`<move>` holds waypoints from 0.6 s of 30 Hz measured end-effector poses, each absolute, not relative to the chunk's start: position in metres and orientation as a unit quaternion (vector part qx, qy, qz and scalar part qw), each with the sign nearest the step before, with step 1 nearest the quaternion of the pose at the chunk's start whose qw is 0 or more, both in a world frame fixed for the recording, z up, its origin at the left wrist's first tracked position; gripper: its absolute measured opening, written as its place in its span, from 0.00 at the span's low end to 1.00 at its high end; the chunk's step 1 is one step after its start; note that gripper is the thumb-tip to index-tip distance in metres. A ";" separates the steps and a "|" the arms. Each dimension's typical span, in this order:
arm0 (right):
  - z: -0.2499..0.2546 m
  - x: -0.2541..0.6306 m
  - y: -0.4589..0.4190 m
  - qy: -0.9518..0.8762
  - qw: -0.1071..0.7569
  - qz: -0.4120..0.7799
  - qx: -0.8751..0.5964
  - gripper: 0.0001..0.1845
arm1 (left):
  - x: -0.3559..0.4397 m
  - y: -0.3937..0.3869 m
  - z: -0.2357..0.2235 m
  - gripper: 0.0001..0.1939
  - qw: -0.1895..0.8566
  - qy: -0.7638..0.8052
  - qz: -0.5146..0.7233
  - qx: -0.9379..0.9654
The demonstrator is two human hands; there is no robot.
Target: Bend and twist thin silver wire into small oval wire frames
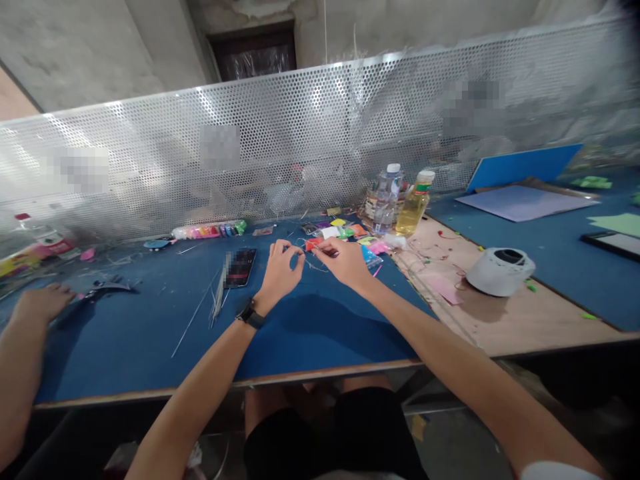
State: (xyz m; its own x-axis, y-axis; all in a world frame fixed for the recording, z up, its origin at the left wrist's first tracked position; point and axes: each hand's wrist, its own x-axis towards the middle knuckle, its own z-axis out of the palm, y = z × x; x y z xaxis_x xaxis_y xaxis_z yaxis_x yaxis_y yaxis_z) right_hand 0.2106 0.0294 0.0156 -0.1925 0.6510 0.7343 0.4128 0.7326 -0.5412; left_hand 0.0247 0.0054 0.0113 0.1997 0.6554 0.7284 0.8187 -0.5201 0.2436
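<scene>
My left hand (283, 270), with a dark watch (250, 313) on its wrist, is above the blue table, thumb and index finger curled together in a ring. To its right, my right hand (344, 261) has its fingers pinched. A thin wire (316, 267) loops between the two hands and seems to run into both pinches; its ends are too fine to make out. Just behind the fingertips shows a small red-orange piece (311, 245); whether it is held cannot be told. Beside my left hand lie a phone (241, 268) and several thin pale rods (218, 297).
Colourful packets (345, 231) lie behind my hands. Bottles (413, 207) stand at the back right, near a white roll-like object (501, 272). At left, another person's hand (43, 303) is beside pliers (107, 288). A perforated metal screen (280, 127) closes the back.
</scene>
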 end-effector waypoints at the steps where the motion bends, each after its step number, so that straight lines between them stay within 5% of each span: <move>1: 0.015 0.210 0.030 -0.766 0.529 0.110 -0.348 0.07 | 0.026 0.005 0.012 0.06 0.094 -0.473 -0.410 -0.774; 18: 0.012 0.217 0.034 -0.779 0.512 0.112 -0.344 0.13 | 0.016 0.007 0.013 0.15 0.106 -0.397 -0.365 -0.836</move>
